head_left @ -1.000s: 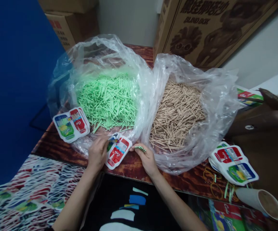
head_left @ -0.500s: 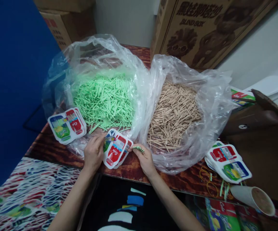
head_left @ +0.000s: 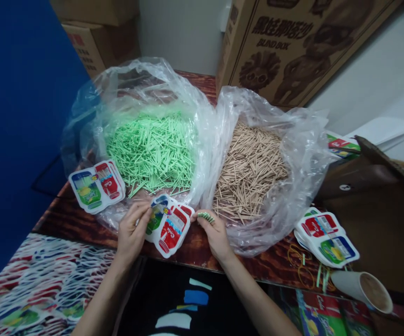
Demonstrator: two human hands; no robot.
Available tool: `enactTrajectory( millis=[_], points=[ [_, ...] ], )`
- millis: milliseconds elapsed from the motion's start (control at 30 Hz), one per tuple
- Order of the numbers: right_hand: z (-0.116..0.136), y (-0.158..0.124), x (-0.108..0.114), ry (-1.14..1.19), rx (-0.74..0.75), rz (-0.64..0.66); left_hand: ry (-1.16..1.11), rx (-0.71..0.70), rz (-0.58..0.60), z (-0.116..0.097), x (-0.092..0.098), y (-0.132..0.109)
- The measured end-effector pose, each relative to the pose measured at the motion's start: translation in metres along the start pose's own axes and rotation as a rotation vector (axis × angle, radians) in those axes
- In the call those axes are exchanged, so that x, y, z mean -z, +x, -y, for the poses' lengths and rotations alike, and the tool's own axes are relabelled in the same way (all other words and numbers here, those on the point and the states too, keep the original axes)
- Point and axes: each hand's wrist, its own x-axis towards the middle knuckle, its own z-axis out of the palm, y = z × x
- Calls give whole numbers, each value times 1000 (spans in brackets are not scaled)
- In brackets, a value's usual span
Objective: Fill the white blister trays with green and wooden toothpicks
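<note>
One left hand at centre card, grip unclear; right hand clamped on green sticks; far-left card filled, green heap remaining.

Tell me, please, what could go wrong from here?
The green sticks in the right hand look unbound and might scatter. The printed cards at the left hand are misaligned and could slide apart. The cup is near the edge of the table, so a bump may knock it off.

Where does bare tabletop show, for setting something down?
A narrow strip between the left card stack and the printed pile; a front-edge patch between the right hand and rubber bands. Crowded around the cup: loose green sticks, right card stack.
</note>
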Motion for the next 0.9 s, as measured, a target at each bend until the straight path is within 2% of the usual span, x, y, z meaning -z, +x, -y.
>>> enactTrajectory(
  millis=[200,333,500,633,800,900],
  points=[
    [22,16,5,62,-36,-34,-71,29,99,0,-13,-4],
    [44,35,8,303,-69,-51,-144,48,216,-7,-28,-8],
    [68,58,5,547,-170,15,-264,126,334,-16,-46,-9],
    [66,59,-1,565,-220,40,-336,182,344,-14,-56,-11],
    [63,46,0,540,-283,34,-394,285,272,-6,-69,-19],
    [69,40,4,515,-249,1,-390,260,292,-8,-73,-20]
  ],
)
